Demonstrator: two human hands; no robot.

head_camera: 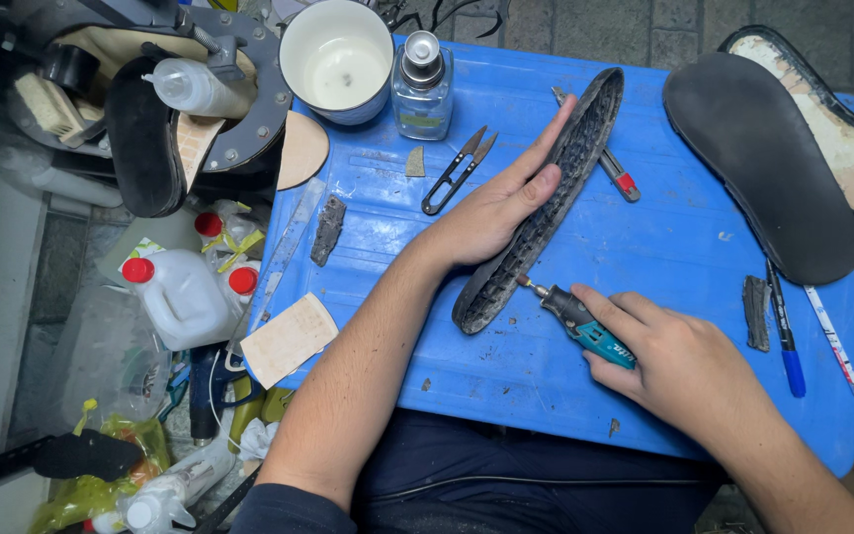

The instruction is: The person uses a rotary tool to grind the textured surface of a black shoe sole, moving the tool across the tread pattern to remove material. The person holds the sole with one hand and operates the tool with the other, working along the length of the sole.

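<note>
Head view: black treaded shoe sole (pixel 546 208) stands on edge.

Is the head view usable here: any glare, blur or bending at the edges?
Head view: even, soft light, with faint shadows under the left hand and shoe sole; mild sheen on the blue board; rotary tool and right hand sharp; slight wide-angle bending near the edges.
</note>
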